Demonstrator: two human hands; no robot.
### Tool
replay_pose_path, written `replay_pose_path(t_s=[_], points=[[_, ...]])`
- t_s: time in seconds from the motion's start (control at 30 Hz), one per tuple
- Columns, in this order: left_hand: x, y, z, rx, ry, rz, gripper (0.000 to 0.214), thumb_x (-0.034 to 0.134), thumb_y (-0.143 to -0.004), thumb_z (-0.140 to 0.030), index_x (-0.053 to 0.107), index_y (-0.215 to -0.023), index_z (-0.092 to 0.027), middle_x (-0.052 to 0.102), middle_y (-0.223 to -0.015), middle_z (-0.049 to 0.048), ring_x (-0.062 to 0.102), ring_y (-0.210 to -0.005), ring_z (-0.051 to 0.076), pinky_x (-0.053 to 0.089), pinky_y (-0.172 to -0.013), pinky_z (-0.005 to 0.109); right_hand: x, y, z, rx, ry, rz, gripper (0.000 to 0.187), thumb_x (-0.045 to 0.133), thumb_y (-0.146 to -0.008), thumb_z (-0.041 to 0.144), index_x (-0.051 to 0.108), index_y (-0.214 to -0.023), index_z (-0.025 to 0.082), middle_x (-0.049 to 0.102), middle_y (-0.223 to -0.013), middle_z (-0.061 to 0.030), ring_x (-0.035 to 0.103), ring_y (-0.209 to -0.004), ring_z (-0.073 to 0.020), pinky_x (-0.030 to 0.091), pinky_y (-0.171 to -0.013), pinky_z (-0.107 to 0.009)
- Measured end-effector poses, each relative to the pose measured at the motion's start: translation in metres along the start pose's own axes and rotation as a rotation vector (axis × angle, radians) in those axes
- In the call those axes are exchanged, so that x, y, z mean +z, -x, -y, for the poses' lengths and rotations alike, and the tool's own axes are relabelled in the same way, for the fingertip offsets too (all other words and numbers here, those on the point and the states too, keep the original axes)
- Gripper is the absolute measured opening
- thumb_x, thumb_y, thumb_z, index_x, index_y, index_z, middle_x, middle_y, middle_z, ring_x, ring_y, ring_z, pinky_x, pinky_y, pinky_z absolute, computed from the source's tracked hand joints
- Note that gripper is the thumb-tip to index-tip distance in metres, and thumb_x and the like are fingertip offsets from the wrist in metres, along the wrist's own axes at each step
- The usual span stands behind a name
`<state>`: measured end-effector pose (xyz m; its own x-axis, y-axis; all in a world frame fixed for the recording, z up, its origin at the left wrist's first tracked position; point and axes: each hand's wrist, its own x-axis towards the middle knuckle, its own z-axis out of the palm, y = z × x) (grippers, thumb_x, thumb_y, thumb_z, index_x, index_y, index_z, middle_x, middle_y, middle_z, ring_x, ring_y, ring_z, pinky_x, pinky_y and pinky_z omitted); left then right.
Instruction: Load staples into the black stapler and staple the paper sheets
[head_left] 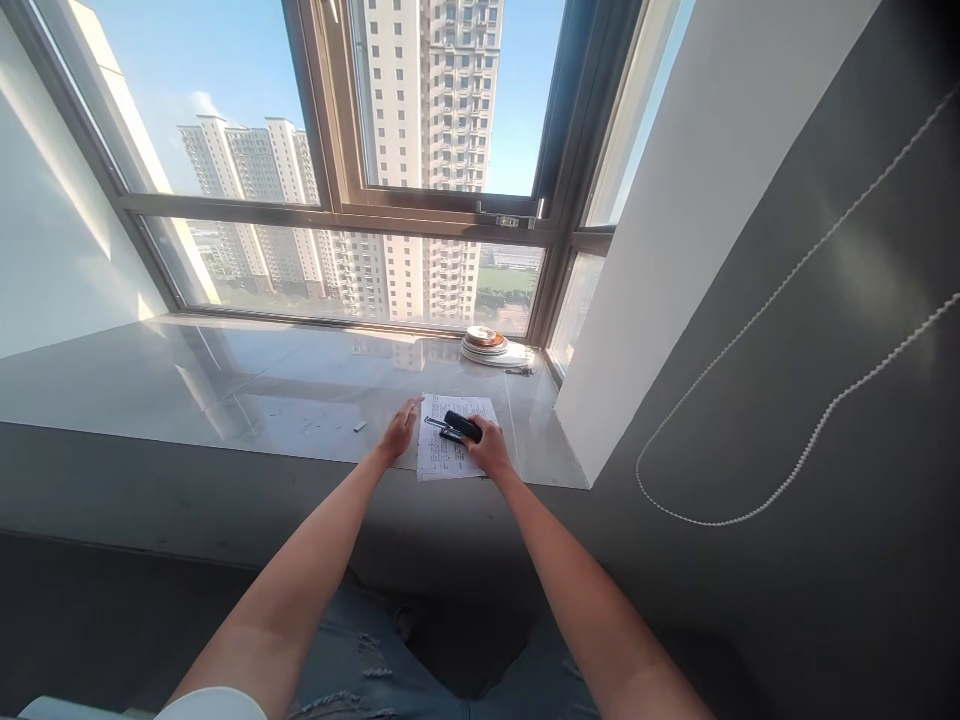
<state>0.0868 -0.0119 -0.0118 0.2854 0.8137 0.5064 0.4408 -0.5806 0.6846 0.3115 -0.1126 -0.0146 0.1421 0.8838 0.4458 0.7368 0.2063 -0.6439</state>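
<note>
A printed white sheet of paper (pixel 442 458) lies on the glossy grey window sill (pixel 247 385) near its front edge. My right hand (pixel 489 446) grips a black stapler (pixel 459 427) that rests on the paper, its jaw pointing left. My left hand (pixel 399 430) lies flat with fingers apart at the paper's left edge, touching it.
A stack of white plates (pixel 489 347) with an orange one on top stands by the window at the back right. A small strip of staples (pixel 360 426) lies left of the paper. A white wall (pixel 675 250) rises to the right; a bead cord (pixel 795 400) hangs there.
</note>
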Motion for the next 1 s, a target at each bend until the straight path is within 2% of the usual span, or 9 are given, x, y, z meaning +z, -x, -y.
replay_pose_path(t_s=[0.17,0.23,0.37,0.43,0.53,0.67,0.8,1.0], points=[[-0.003,0.0,-0.002,0.007,0.068,0.053,0.035,0.046,-0.098,-0.041,0.055,-0.126,-0.022,0.067,-0.1,0.0064,0.064,-0.091,0.021,0.05,-0.084,0.035,-0.003,0.001,0.002,-0.001,-0.028,0.015,0.033,0.069,-0.082,0.024,0.069,-0.114,0.026,0.069,-0.103,-0.0047,0.063,-0.098,-0.0247,0.049,-0.085,-0.033],[-0.005,-0.002,0.0,-0.001,0.106,0.018,0.032,0.054,-0.094,-0.042,0.056,-0.119,-0.022,0.068,-0.1,0.0057,0.064,-0.093,0.021,0.048,-0.085,0.034,-0.003,0.001,0.003,-0.014,-0.028,0.013,0.033,0.07,-0.081,0.023,0.069,-0.114,0.027,0.069,-0.102,-0.0046,0.063,-0.099,-0.0249,0.049,-0.087,-0.034],[-0.009,-0.006,0.008,-0.108,0.225,-0.049,0.034,0.066,-0.085,-0.048,0.061,-0.105,-0.021,0.072,-0.101,0.0085,0.065,-0.098,0.024,0.048,-0.087,0.036,-0.003,0.0,0.002,0.006,-0.031,0.015,0.034,0.071,-0.081,0.022,0.07,-0.115,0.026,0.07,-0.103,-0.0052,0.063,-0.099,-0.025,0.049,-0.087,-0.033],[-0.008,-0.007,0.008,-0.109,0.24,0.015,0.034,0.067,-0.083,-0.049,0.065,-0.1,-0.02,0.073,-0.097,0.0081,0.065,-0.095,0.024,0.048,-0.088,0.036,-0.002,-0.001,0.001,0.003,-0.03,0.018,0.034,0.071,-0.081,0.022,0.07,-0.115,0.026,0.07,-0.103,-0.0052,0.063,-0.099,-0.025,0.049,-0.087,-0.033],[-0.006,-0.006,0.003,-0.031,0.146,0.114,0.027,0.065,-0.084,-0.046,0.07,-0.094,-0.022,0.072,-0.095,0.0053,0.061,-0.089,0.023,0.047,-0.089,0.037,-0.003,0.0,0.001,-0.01,-0.019,0.015,0.035,0.072,-0.082,0.022,0.069,-0.117,0.025,0.07,-0.105,-0.0052,0.063,-0.101,-0.0253,0.048,-0.09,-0.034],[-0.005,-0.005,-0.006,0.028,0.0,0.12,0.018,0.064,-0.086,-0.037,0.072,-0.094,-0.022,0.069,-0.105,0.0061,0.055,-0.095,0.023,0.045,-0.095,0.039,-0.003,0.001,0.003,0.002,-0.009,0.012,0.037,0.072,-0.081,0.021,0.069,-0.118,0.025,0.07,-0.106,-0.0053,0.062,-0.103,-0.0255,0.047,-0.092,-0.035],[-0.003,-0.005,-0.008,0.043,-0.091,0.19,0.014,0.06,-0.09,-0.03,0.071,-0.096,-0.023,0.066,-0.11,0.0068,0.054,-0.101,0.025,0.043,-0.099,0.043,-0.004,0.001,0.006,-0.011,-0.012,0.021,0.035,0.072,-0.081,0.02,0.069,-0.116,0.025,0.07,-0.104,-0.0052,0.063,-0.101,-0.0255,0.048,-0.091,-0.035],[0.0,-0.006,-0.008,0.111,-0.137,0.271,0.018,0.057,-0.094,-0.035,0.07,-0.102,-0.024,0.065,-0.112,0.0074,0.053,-0.109,0.027,0.042,-0.101,0.043,-0.005,0.0,0.007,-0.009,-0.019,0.026,0.033,0.073,-0.081,0.019,0.069,-0.113,0.025,0.07,-0.102,-0.0048,0.063,-0.099,-0.0253,0.048,-0.089,-0.034]])
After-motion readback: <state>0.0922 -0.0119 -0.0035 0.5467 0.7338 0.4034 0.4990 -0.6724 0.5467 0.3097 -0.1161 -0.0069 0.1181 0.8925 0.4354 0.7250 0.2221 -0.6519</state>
